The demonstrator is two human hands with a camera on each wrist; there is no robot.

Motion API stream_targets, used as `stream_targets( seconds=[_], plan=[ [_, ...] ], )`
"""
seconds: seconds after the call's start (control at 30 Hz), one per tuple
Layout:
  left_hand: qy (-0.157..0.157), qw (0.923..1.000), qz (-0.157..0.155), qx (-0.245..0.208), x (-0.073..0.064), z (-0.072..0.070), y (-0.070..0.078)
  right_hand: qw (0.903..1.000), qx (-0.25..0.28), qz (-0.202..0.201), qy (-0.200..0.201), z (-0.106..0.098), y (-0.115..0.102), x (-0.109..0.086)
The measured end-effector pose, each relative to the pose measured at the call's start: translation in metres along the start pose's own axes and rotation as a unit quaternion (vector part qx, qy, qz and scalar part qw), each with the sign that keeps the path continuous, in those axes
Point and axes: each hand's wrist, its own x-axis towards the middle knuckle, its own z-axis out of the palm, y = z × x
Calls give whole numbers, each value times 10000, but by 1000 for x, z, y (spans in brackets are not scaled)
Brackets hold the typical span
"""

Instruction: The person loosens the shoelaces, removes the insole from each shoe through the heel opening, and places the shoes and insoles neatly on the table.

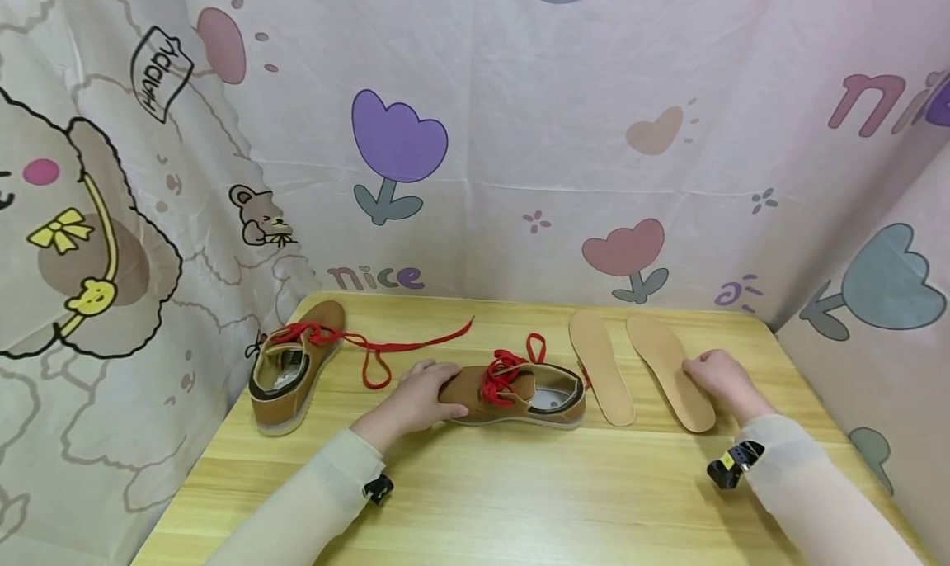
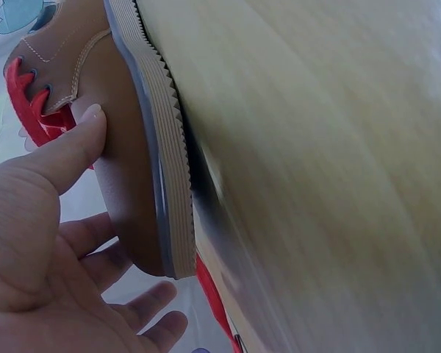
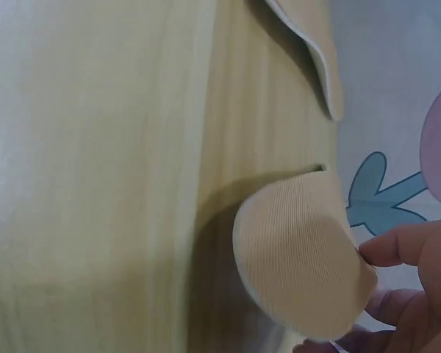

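A brown shoe [image 1: 463,384] with red laces lies sideways in mid-table, its toe to the left. My left hand [image 1: 425,397] grips that toe, thumb on the near side and fingers around the far side; the left wrist view shows the thumb on the brown upper [image 2: 121,176]. On the right, my right hand [image 1: 720,376] pinches the edge of a tan insole [image 1: 671,372]. In the right wrist view the insole's ribbed rounded end [image 3: 301,257] stands off the wood, casting a shadow. A second tan insole [image 1: 603,368] lies between the shoe and the held insole.
Another brown shoe [image 1: 285,384] with red laces stands at the table's left edge. Its loose red lace [image 1: 416,346] trails right across the back of the wooden table [image 1: 519,500]. A printed curtain [image 1: 505,137] hangs behind and along both sides.
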Motion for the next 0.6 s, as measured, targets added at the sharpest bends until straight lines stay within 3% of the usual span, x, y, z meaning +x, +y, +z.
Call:
stream_targets(
  seconds=[0.6],
  plan=[
    [59, 10000, 34, 21, 0, 1, 0, 9996, -229, 23, -171, 1, 12, 0]
  ],
)
